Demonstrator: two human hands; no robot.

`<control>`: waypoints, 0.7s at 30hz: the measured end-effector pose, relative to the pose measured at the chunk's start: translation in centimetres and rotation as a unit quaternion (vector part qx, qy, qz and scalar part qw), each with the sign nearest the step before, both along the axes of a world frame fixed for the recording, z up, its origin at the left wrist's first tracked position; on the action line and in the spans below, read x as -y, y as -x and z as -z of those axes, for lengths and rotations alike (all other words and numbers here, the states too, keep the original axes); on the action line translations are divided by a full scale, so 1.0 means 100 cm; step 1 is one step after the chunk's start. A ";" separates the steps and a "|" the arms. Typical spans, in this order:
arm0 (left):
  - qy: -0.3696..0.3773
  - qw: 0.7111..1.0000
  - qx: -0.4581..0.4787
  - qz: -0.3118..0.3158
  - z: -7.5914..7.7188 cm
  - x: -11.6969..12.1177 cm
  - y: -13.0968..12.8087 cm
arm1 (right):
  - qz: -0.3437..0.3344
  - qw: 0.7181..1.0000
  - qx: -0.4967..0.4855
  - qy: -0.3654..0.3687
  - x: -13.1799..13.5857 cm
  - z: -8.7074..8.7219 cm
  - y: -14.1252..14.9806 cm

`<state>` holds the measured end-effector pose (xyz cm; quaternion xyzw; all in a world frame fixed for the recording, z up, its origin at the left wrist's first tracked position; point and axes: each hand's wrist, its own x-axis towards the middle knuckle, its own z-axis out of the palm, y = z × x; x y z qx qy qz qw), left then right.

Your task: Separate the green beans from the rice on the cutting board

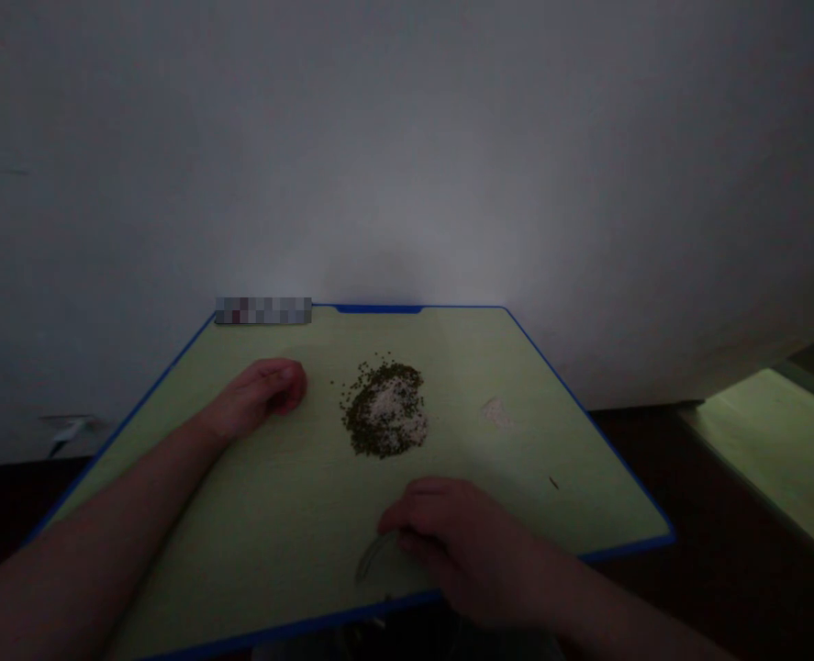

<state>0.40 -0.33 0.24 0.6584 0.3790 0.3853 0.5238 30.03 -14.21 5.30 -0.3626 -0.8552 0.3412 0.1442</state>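
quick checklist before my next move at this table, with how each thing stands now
1. Right hand gripping the thin curved object: ok
2. Left hand apart from the mixed heap: ok
3. Left hand empty: cannot tell, fingers curled
4. Heap neatly gathered: not ok, scattered at its far and left edges
5. Small pale patch apart from heap: ok
6. Table free of brown sliver: not ok

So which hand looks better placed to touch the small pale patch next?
Probably the right hand: it is nearer the small pale patch, while the mixed heap lies between that patch and the left hand.
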 end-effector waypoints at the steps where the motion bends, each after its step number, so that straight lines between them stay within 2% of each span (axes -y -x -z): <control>1: -0.001 1.000 0.002 0.001 0.000 0.000 0.000 | -0.022 1.000 0.005 -0.007 -0.003 0.000 0.006; 3: -0.005 1.000 0.002 0.004 0.001 -0.001 0.001 | -0.051 0.998 0.018 -0.011 -0.007 0.000 0.015; 6: 0.001 1.000 -0.013 -0.001 0.001 -0.001 0.001 | -0.055 0.998 0.026 0.001 -0.008 0.002 0.016; 15: -0.009 0.999 -0.036 -0.008 0.000 0.000 0.000 | 0.023 0.999 0.004 0.038 0.014 0.005 -0.015; 18: -0.016 0.999 -0.048 -0.012 0.001 -0.001 0.001 | 0.056 0.998 -0.024 0.015 0.018 0.007 -0.029; 21: -0.024 0.999 -0.042 -0.005 0.001 -0.001 0.001 | 0.120 0.990 -0.031 -0.066 0.015 0.011 -0.047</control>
